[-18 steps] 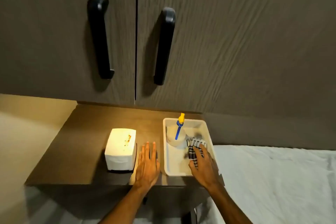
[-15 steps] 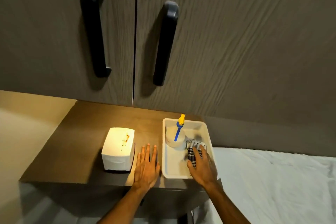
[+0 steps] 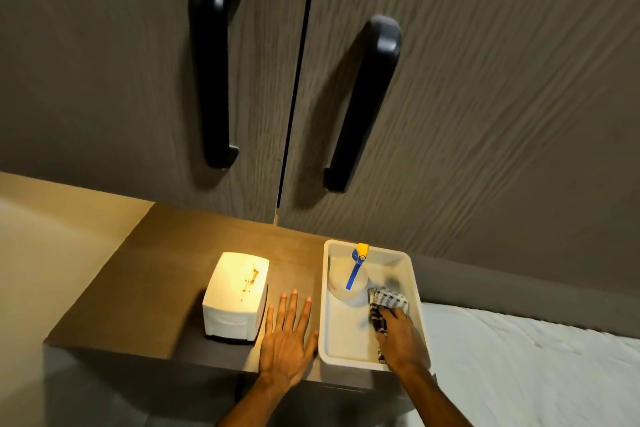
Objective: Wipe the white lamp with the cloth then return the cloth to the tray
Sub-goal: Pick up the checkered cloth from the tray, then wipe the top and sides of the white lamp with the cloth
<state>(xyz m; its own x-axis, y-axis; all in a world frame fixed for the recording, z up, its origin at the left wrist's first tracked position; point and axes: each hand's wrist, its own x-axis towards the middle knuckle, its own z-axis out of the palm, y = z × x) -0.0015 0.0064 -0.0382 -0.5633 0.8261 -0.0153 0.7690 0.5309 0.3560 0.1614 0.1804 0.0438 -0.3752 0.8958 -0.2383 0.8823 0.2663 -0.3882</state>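
Observation:
The white box-shaped lamp (image 3: 237,295) glows on the brown bedside table, with small red-brown marks on its top. To its right stands the white tray (image 3: 414,282). Inside the tray lies a black-and-white checked cloth (image 3: 386,303), and my right hand (image 3: 401,340) rests on its near part, fingers curled over it. My left hand (image 3: 289,336) lies flat on the table between lamp and tray, fingers spread, holding nothing.
A white spray bottle (image 3: 346,279) with a blue and yellow nozzle stands at the back of the tray. Dark cabinet doors with two black handles (image 3: 363,104) rise behind the table. A bed with a white sheet (image 3: 536,367) lies to the right.
The view has tilted and shifted slightly. My right hand has slid a little toward me over the cloth in the tray. My left hand stays flat on the table.

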